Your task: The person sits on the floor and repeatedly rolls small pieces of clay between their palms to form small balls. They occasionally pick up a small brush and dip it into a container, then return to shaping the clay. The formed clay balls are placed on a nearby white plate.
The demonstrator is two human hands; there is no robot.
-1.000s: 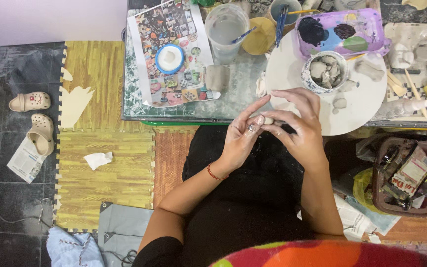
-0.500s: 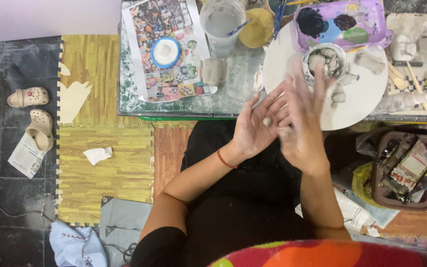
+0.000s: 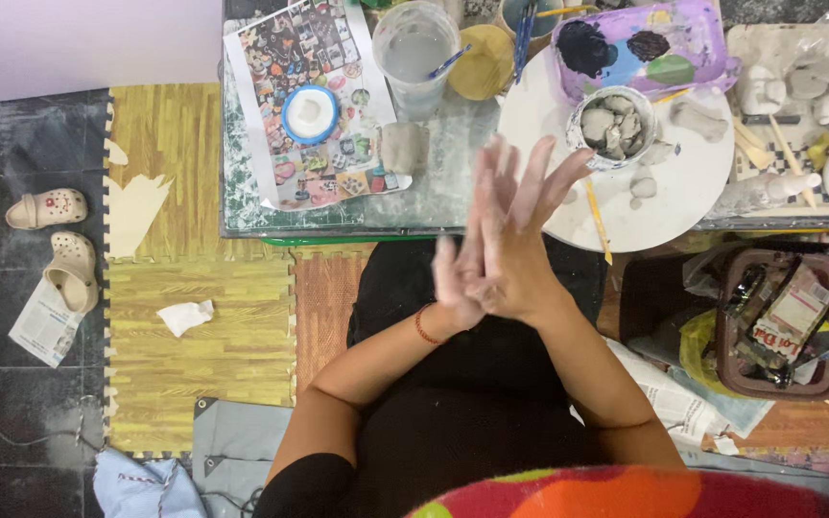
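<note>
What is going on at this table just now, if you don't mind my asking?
A person sits at a cluttered craft table with both palms pressed together above the lap, the right hand laid over the left hand. The blur hides whatever may lie between them. Just beyond the fingertips, a round white board carries a bowl of grey clay lumps, with a paint tray and a water cup behind.

We see bare forearms and short black sleeves ending above the elbows, over black clothing across the lap. A thin red bracelet (image 3: 423,324) circles the left wrist, and pale grey clay dust coats the fingers of the left hand (image 3: 461,273) and right hand (image 3: 520,245). We wear no rings or watch.
</note>
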